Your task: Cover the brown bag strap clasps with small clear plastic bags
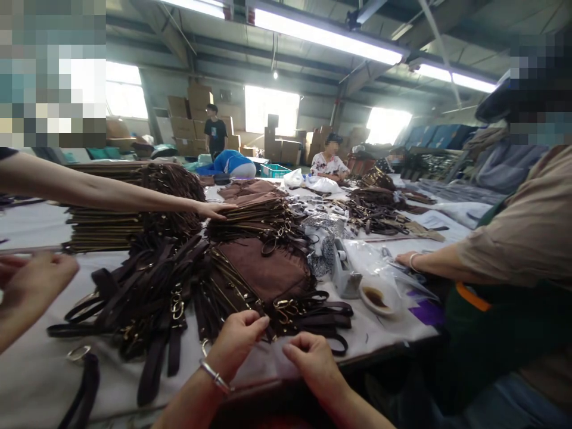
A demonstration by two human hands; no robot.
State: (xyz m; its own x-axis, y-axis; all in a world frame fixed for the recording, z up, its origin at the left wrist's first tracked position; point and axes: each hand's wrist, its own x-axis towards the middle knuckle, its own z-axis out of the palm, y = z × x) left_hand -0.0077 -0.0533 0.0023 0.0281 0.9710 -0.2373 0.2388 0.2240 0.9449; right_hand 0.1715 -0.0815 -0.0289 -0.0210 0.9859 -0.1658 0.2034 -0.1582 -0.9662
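Observation:
Low in the middle of the head view, my left hand [241,338], with a silver bangle at the wrist, is closed, thumb against fingers. What it pinches is too small to tell. My right hand [313,360] is closed beside it, pinching a pale translucent piece [285,357] that looks like thin plastic film. Just beyond both hands lies a pile of brown fringed pouches [268,268] with brass zippers. Dark brown straps [167,286] with gold clasps spread to the left, and more straps [319,316] lie near my right hand.
Another person's hand [214,210] rests on a pouch stack; a blurred hand [36,280] is at left. At right, a co-worker's hand [409,260] is by clear plastic bags [370,259]. A tape dispenser [346,277] and a bowl of brown liquid [376,298] stand nearby.

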